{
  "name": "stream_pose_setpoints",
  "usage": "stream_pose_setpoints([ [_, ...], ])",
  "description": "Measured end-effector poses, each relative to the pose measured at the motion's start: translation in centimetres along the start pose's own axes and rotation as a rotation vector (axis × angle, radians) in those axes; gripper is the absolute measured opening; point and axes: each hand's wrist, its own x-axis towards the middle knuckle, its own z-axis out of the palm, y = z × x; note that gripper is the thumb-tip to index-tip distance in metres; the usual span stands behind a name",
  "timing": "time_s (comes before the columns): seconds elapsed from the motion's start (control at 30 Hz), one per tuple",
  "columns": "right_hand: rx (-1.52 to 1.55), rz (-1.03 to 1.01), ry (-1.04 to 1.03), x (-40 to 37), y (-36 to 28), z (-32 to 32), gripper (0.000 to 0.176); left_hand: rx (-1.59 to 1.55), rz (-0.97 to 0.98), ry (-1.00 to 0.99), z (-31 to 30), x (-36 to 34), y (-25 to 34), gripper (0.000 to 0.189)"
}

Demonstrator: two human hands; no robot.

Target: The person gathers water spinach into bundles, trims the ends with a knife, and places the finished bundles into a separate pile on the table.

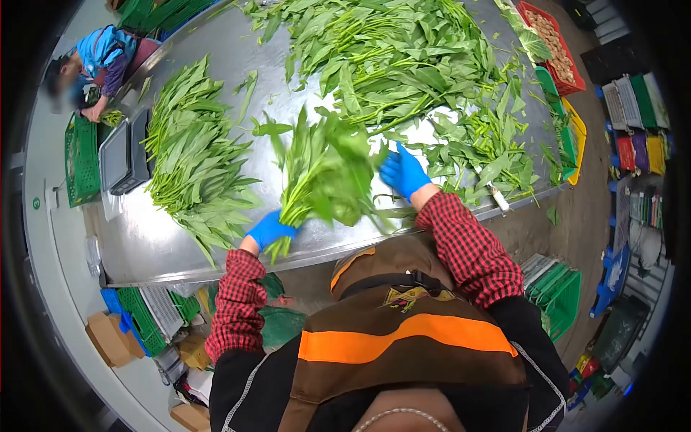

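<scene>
My left hand (271, 230), in a blue glove, is closed around the lower stems of a bunch of water spinach (313, 176). The bunch stands tilted over the metal table (158, 248), its leafy top blurred by motion. To the right of these leaves, my right hand (404, 171), also blue-gloved, has its fingers stretched out and holds nothing I can see. A large heap of water spinach (403, 65) lies beyond both hands. Left of the held bunch is a long row of laid-out water spinach (198, 151). Loose stems and leaves (489, 144) are scattered to the right.
A white-handled tool (498, 198) lies at the table's right front edge. A scale (126, 155) stands on the left. Beyond it a co-worker (108, 57) reaches to a green crate (81, 158). At right are a red crate (551, 47) and a yellow crate (578, 140).
</scene>
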Motion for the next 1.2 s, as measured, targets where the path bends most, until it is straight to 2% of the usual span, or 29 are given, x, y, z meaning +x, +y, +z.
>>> stream_pose_setpoints([
  [0.03, -0.023, 0.007, 0.141, 0.3, -0.6, -1.6, 0.053, -0.313, -0.266, -0.287, 0.1, -0.9, -0.1, 0.025],
  [0.07, -0.048, -0.025, 0.159, 0.2, -0.8, -2.8, 0.054, -0.317, -0.275, -0.279, 0.5, -1.1, -1.1, 0.025],
  [0.13, -0.027, -0.037, 0.156, -0.6, -1.0, -4.4, 0.053, -0.766, -0.453, -0.305, 1.4, -1.4, -2.7, 0.019],
  [0.17, -0.017, -0.015, 0.125, -1.2, -1.0, -4.7, 0.055, -0.767, -0.456, -0.301, 1.8, -1.7, -2.9, 0.019],
  [0.23, 0.006, 0.003, 0.098, -1.6, -0.8, -5.8, 0.054, -1.012, -0.457, -0.232, 2.8, -2.3, -1.7, 0.019],
  [0.27, 0.005, 0.003, 0.096, -1.6, -0.6, -6.1, 0.054, -1.125, -0.455, -0.29, 3.1, -1.9, -2.7, 0.019],
  [0.43, -0.032, 0.03, 0.003, -1.4, 0.2, -6.7, 0.049, -1.101, -0.439, -0.261, 3.4, -2.3, -2.2, 0.02],
  [0.63, -0.094, 0.045, 0.012, -1.7, 0.5, -5.8, 0.048, -0.974, -0.393, -0.261, 2.9, -2.3, -2.1, 0.019],
  [0.77, -0.201, 0.01, -0.076, -1.6, 1.1, -6.9, 0.048, -0.978, -0.348, -0.319, 3.0, -2.2, -3.3, 0.027],
  [0.83, -0.202, -0.007, -0.04, -2.3, 0.5, -7.0, 0.041, -1.0, -0.315, -0.35, 2.9, -2.7, -3.1, 0.03],
  [0.9, -0.631, -0.172, 0.059, -3.1, -0.6, -7.1, 0.029, -1.207, -0.101, -0.411, 3.1, -3.3, -3.0, 0.038],
  [0.93, -0.677, -0.431, 0.097, -1.9, -0.4, -8.5, 0.022, -1.25, -0.037, -0.406, 3.5, -3.3, -3.2, 0.044],
  [0.97, -1.025, -0.634, 0.258, -0.2, -1.1, -10.9, 0.024, -1.255, -0.04, -0.419, 4.0, -3.1, -3.1, 0.044],
  [1.03, -1.162, -0.756, 0.437, -0.4, -3.7, -10.4, 0.027, -1.317, 0.013, -0.317, 4.5, -2.7, -2.5, 0.044],
  [1.1, -1.135, -0.767, 0.45, -0.6, -5.4, -8.7, 0.027, -1.353, 0.028, -0.278, 4.7, -1.9, -2.4, 0.045],
  [1.2, -1.03, -0.769, 0.415, 0.6, -6.0, -7.8, 0.025, -1.17, 0.045, -0.086, 3.4, -1.1, -0.2, 0.042],
])
